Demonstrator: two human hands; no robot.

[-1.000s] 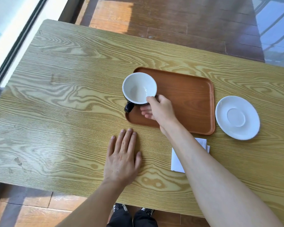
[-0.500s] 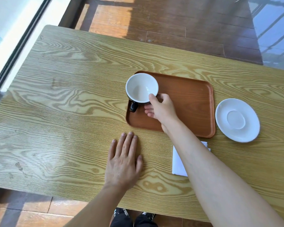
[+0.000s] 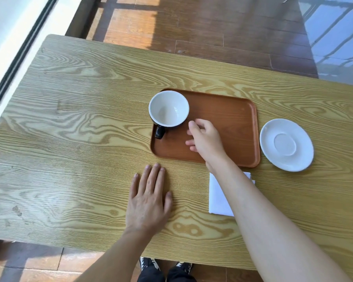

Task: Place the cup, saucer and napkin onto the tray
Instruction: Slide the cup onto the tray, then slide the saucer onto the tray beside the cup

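Right hand [image 3: 205, 140]: over the tray [image 3: 228, 127], fingers loosely spread, empty — cup [image 3: 168, 108] just at its 10 o'clock.
Left hand [image 3: 149, 197]: flat, fingers extended.
Saucer [image 3: 286, 145]: 3 o'clock of tray.
Napkin [image 3: 219, 195]: partly under forearm.
Surface: wood-grain table [image 3: 80, 119] — plank floor beyond.

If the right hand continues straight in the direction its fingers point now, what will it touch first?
Probably the cup: the right hand is open over the tray, its fingers pointing left toward the cup. Depth is unclear.

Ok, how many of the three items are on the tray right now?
1. The cup stands in the tray's left end. The saucer sits on the table right of it; the napkin lies below it, partly under the right forearm.
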